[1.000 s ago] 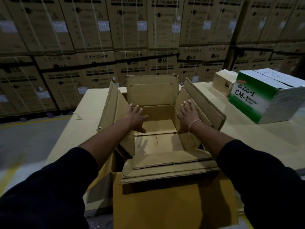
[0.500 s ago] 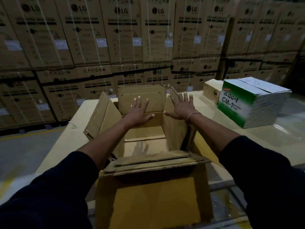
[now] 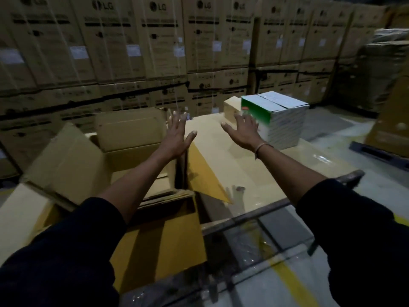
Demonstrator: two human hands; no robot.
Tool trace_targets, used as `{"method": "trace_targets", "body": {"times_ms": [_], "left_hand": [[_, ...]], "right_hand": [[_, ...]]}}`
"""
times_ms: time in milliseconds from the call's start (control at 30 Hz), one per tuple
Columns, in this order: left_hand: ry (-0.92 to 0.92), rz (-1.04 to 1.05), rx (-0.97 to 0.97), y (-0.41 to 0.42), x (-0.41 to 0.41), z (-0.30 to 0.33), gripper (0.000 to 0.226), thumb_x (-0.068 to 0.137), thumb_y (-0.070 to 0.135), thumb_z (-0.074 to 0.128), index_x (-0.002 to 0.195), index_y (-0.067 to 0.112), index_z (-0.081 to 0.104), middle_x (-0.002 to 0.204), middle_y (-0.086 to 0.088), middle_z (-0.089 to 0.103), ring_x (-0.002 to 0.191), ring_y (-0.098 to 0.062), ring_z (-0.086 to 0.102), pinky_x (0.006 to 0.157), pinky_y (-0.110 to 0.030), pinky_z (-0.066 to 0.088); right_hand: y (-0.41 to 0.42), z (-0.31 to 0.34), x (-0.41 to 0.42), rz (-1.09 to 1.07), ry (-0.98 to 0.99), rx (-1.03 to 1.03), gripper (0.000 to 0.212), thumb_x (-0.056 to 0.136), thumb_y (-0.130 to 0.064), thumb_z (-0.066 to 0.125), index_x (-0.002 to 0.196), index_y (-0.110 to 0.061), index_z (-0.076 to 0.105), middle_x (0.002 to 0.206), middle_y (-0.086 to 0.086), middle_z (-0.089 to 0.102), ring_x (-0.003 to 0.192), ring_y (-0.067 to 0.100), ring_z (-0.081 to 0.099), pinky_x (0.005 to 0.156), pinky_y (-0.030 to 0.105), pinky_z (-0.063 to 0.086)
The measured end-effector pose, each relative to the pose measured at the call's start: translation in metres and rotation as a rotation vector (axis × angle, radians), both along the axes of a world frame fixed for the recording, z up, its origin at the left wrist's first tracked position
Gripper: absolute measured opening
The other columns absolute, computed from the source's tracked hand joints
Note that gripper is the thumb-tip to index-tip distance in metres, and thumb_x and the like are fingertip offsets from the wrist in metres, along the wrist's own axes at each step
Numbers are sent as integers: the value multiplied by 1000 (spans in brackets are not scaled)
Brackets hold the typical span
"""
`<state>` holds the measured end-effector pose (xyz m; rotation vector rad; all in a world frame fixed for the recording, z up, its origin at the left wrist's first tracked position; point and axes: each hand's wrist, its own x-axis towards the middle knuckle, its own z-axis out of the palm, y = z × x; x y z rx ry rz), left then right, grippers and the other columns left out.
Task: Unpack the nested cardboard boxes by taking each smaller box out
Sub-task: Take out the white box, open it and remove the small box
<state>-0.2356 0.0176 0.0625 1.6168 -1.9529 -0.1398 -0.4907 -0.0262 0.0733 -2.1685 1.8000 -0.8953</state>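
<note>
From your head camera, both of your arms reach forward in dark sleeves pushed up to the forearm. Your left hand [image 3: 177,136] is raised with its back toward you, fingers straight and spread, thumb out to the right, gripping nothing. It sits over the right edge of the open brown cardboard box [image 3: 124,138]; whether the palm touches that edge is hidden by the hand itself. Your right hand [image 3: 243,131] is also raised, well to the right of the box, fingers spread and relaxed, holding nothing; it is blurred, and a thin pale bracelet [image 3: 262,147] circles its wrist.

The open brown cardboard box stands on the pale cardboard-covered table [image 3: 221,147], directly ahead and left of centre. Its far flap stands upright, its left flap leans outward, and its near flaps fold down toward you. Inside you see only its floor of loose flat cardboard pieces; I cannot tell whether a smaller box remains in it.

To the right of the box, past your right hand, a green-and-white printed carton [image 3: 281,120] sits on the table. A small plain tan box [image 3: 231,107] is just beside it on its left. Behind the box, a wall of stacked strapped brown cartons [image 3: 155,41] fills the background. Near your right elbow, right of the box, a metal rail [image 3: 254,216] edges the table.
</note>
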Motion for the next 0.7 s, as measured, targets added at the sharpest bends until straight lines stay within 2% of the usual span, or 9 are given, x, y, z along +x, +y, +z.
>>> {"method": "trace_targets", "body": {"times_ms": [200,267,367,500,700], "left_hand": [[24,-112,46,-34,-101,-19,77,104,57,37,164,27,-2,169,-4,-19,156,-24,-17,126,-48,5],[36,-153,55,-51,-129,-22,76,105,56,37,164,28,-1,169,-5,-19,156,-25,-16,126,-48,6],[66,-199,69,-83,-165,-30,76,105,55,38,164,27,-1,169,-5,-19,156,-26,-15,126,-48,7],[106,-233,89,-146,-204,-45,76,105,55,39,164,26,0,169,-7,-17,156,-28,-14,126,-48,5],[192,-220,143,-260,-247,-60,78,104,56,40,164,27,-1,170,-7,-16,156,-30,-12,126,-51,8]], "right_hand": [[-2,-20,-99,-110,-121,41,103,77,-85,29,151,-15,45,153,20,38,146,38,29,121,51,23],[-9,-24,-125,-146,-151,69,94,84,-79,38,149,-12,46,149,23,40,144,39,31,119,47,26],[-31,-35,-158,-182,-158,63,73,100,-58,52,151,-8,43,151,25,37,146,38,29,117,41,24],[-78,-51,-191,-202,-183,87,80,99,-63,52,158,-11,35,161,23,28,152,38,22,124,46,21],[-169,-60,-222,-218,-189,90,80,98,-65,50,156,-11,39,157,24,32,151,38,24,125,47,21]]}}
